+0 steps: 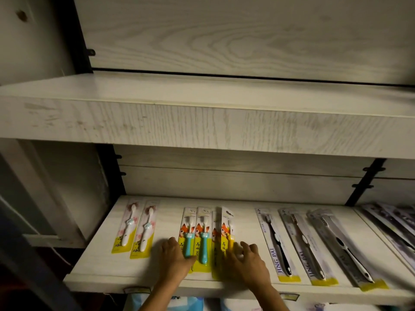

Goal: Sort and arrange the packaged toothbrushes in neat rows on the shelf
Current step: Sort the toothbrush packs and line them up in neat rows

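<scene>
At lower centre of the frame, the left hand (174, 257) lay open against the fox packs (203, 239) on the shelf (101, 265), while the right hand (247, 263), fingers spread and blurred, grip indeterminable, met the tilted yellow pack (226, 230), apparently to close up the row.

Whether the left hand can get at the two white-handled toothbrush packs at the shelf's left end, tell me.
Probably yes. The left hand rests against the teal-handled packs, and only bare shelf lies between it and the white-handled packs; nothing stands in the way.
</scene>
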A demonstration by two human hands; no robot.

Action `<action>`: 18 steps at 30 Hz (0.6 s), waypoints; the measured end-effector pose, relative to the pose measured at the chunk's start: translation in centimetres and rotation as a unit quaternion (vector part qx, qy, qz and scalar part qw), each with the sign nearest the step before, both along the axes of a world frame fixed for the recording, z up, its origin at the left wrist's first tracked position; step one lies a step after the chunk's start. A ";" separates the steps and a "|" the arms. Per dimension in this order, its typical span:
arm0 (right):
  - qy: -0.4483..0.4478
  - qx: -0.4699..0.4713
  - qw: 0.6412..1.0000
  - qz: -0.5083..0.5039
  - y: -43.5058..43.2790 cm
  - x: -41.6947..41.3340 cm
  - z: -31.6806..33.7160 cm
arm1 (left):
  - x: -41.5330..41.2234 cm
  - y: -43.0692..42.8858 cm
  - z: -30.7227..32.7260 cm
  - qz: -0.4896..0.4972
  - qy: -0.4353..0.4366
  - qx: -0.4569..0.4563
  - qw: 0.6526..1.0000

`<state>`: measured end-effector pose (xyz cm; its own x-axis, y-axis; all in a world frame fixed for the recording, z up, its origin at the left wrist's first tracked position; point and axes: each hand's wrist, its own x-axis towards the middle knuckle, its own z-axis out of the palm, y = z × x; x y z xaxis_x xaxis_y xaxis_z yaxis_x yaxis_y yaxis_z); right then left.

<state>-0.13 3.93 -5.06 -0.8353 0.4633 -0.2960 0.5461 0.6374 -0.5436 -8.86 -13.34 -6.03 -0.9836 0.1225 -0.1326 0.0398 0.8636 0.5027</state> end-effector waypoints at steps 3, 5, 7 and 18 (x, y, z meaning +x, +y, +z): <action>0.041 0.006 0.998 -0.039 0.4 0.2 0.2 | -0.5 0.4 0.2 -0.001 -0.025 -0.024 0.999; 0.078 0.010 0.995 -0.054 0.4 0.4 0.5 | -1.0 0.7 0.3 0.015 -0.074 0.000 0.997; 0.112 0.010 0.992 -0.063 0.2 0.6 0.8 | -1.6 0.8 0.4 0.024 -0.120 0.009 0.992; 0.218 -0.142 0.965 -0.018 -2.8 1.3 3.3 | 0.8 -0.3 2.2 -0.012 -0.033 0.112 0.993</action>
<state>1.22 1.18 -1.76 -0.8942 0.4460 -0.0400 0.2456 0.4138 -0.8766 -8.01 -13.69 -3.79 -0.9700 0.1793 -0.1641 0.0189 0.7287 0.6846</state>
